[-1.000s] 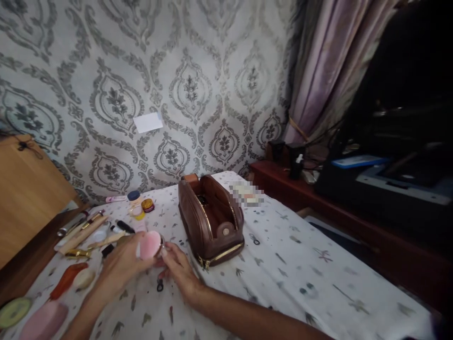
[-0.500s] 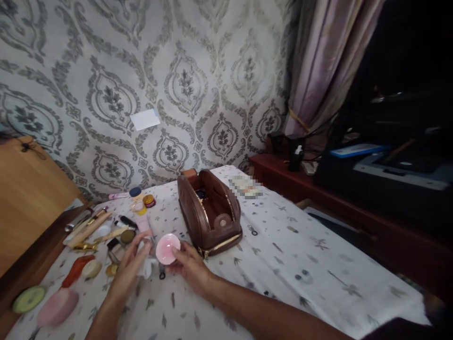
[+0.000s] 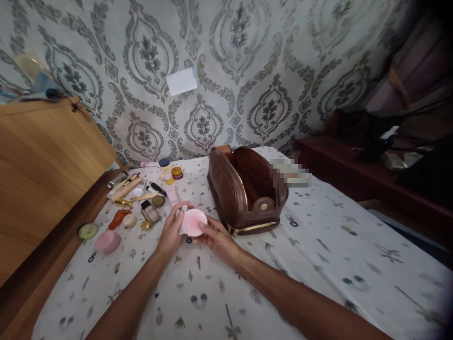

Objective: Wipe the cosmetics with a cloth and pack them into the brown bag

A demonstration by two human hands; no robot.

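My right hand [image 3: 221,238] grips a small round pink cup-like piece [image 3: 193,223], perhaps a jar or lid, thumb inside its rim. Against its left side, my left hand [image 3: 172,231] has its fingers curled round a whitish thing that is mostly hidden; earlier it looked thin and crumpled. Just right of my hands, a brown leather toiletry bag [image 3: 226,189] stands with its zipped top gaping. A pale pink tube [image 3: 171,194] lies beyond my left fingers.
Cosmetics lie to the left: a foundation bottle [image 3: 150,212], a pink round case [image 3: 108,242], a green-topped tin [image 3: 87,231] and several brushes [image 3: 123,189]. Jars [image 3: 177,173] stand near the wall. A wooden panel [image 3: 53,174] borders the left; a pixelated patch [image 3: 292,173] is behind the bag.
My left hand has come over to the pink piece, and the two hands now meet. The view has swung left and down, so the bag appears farther right.
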